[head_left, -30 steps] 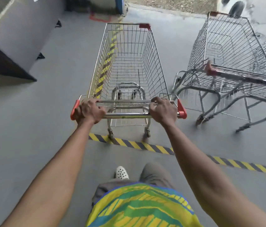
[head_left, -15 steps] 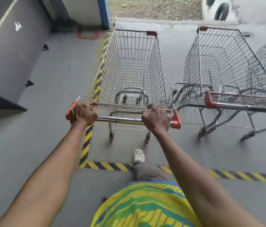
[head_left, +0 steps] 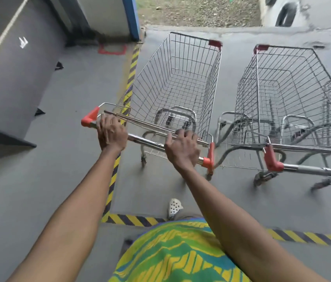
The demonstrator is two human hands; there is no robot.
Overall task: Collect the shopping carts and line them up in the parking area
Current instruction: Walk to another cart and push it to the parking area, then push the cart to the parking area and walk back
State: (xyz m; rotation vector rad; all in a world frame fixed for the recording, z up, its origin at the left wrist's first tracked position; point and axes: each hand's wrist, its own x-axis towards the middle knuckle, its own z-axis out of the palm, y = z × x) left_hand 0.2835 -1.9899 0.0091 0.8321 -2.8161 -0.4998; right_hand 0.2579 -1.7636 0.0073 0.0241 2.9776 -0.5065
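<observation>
On a grey floor (head_left: 44,180) edged with striped tape (head_left: 130,80), left hand (head_left: 110,133) and right hand (head_left: 182,151) are gripping, fingers curled around, the handle (head_left: 146,140) of a shopping cart (head_left: 178,86) standing beside a parked cart (head_left: 282,94).

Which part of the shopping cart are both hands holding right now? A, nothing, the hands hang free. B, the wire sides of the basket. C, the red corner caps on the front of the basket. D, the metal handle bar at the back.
D: the left hand and the right hand both curl round the metal handle bar of the shopping cart.
</observation>
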